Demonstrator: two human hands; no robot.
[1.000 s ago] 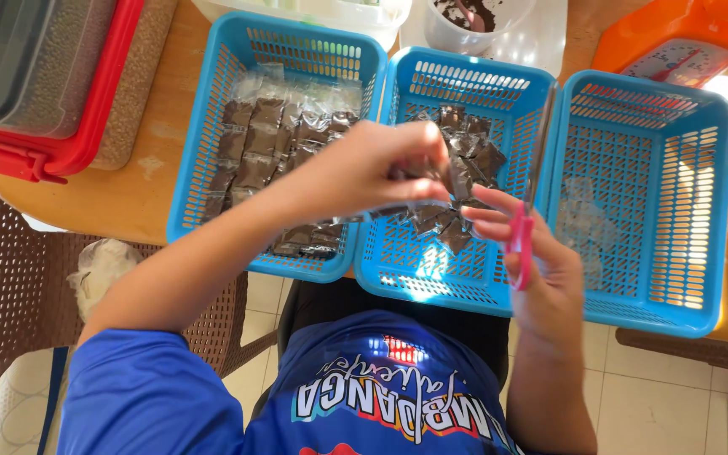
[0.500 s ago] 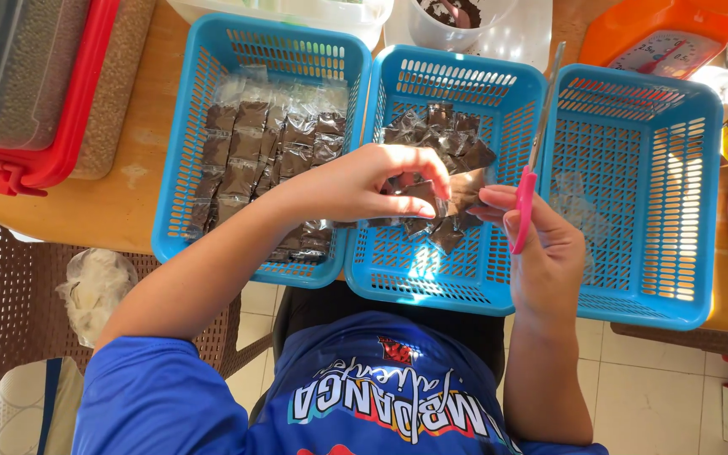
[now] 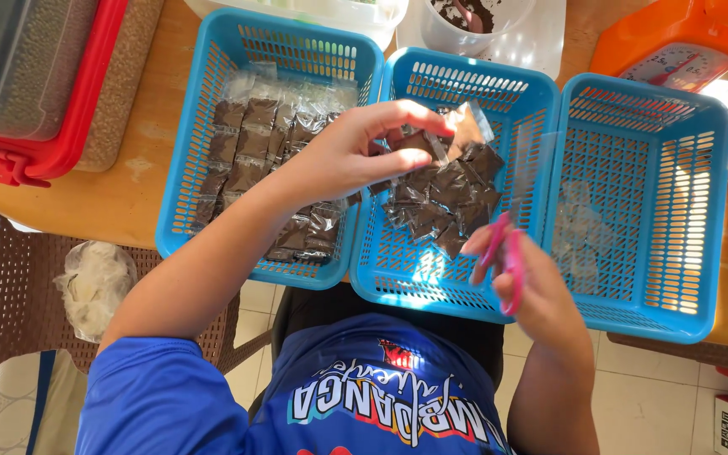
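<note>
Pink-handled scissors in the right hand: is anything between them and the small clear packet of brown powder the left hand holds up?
Nothing visible. The pink-handled scissors and the small clear packet have only open air between them, above the middle blue plastic basket.

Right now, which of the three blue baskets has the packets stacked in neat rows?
The left blue basket, under the person's left forearm. Its dark packets lie in tidy rows; the middle basket holds a loose heap, and the right basket looks nearly empty.

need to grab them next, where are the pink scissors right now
In the head view, the pink scissors are in the right hand, low over the middle blue basket.
</note>
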